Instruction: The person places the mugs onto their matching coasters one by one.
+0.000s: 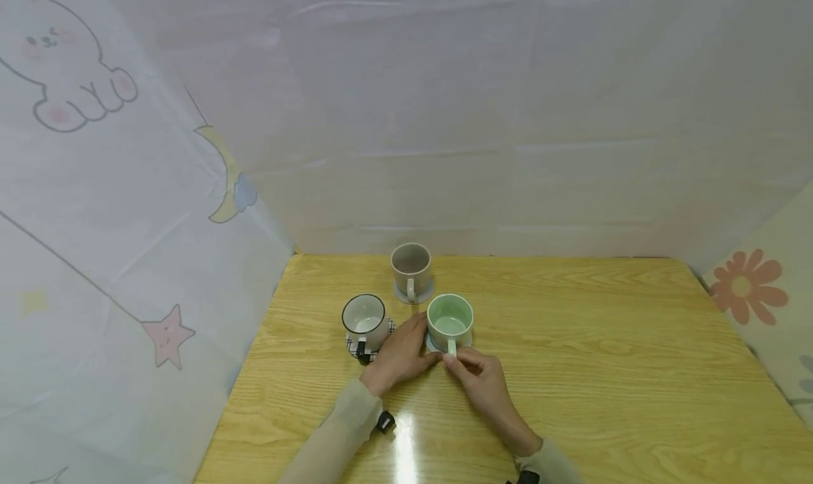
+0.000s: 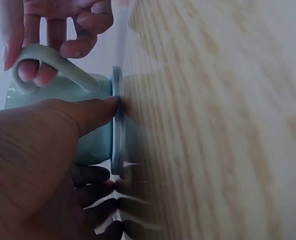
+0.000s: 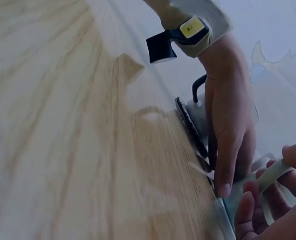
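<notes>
A light green mug (image 1: pixel 450 317) stands upright over a pale round coaster (image 2: pixel 116 120). My right hand (image 1: pixel 485 385) pinches the mug's handle (image 2: pixel 57 62) between thumb and fingers. Around the left side of the coaster lies my left hand (image 1: pixel 400 353), its thumb straight against the coaster's edge and its fingers stretched along the far side, close to the table. In the left wrist view, the mug's base sits right at the coaster's face. The mug partly hides the coaster in the head view.
Left of the hands, a white mug (image 1: pixel 364 316) with a black rim and handle sits on a checked coaster (image 1: pixel 351 346). Farther back stands a grey-beige mug (image 1: pixel 411 262) on a grey coaster (image 1: pixel 424 293). The wooden table (image 1: pixel 591 371) meets a hanging cloth (image 1: pixel 476 152) behind.
</notes>
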`<state>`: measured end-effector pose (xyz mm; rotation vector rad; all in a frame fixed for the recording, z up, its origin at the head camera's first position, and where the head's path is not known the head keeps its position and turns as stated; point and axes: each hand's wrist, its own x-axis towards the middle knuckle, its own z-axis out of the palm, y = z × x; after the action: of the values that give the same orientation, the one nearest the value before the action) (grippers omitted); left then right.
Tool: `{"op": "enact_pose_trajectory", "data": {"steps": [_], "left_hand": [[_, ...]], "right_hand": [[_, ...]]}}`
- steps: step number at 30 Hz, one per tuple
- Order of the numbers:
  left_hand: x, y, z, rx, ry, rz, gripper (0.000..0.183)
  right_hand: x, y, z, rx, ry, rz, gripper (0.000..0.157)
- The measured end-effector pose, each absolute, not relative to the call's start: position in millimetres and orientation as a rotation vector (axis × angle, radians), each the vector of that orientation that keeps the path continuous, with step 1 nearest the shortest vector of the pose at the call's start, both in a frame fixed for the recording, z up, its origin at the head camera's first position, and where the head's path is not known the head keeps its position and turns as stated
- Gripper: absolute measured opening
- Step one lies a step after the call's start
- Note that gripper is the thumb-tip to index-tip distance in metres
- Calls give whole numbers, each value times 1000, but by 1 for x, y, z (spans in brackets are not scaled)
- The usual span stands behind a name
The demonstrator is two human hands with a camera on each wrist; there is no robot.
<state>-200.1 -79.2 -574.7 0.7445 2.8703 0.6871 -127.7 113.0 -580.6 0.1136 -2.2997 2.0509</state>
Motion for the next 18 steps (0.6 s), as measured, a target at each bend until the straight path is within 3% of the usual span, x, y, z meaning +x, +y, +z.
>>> {"op": "enact_pose_trajectory", "data": {"steps": [10, 18], "left_hand": [[-190, -81, -567, 717, 2971, 481, 89], [-180, -84, -546, 762, 2991, 479, 95]], "right_hand": [[-127, 131, -577, 258, -2405, 1785, 14], [-134, 171, -560, 479, -2469, 1298, 38]]}}
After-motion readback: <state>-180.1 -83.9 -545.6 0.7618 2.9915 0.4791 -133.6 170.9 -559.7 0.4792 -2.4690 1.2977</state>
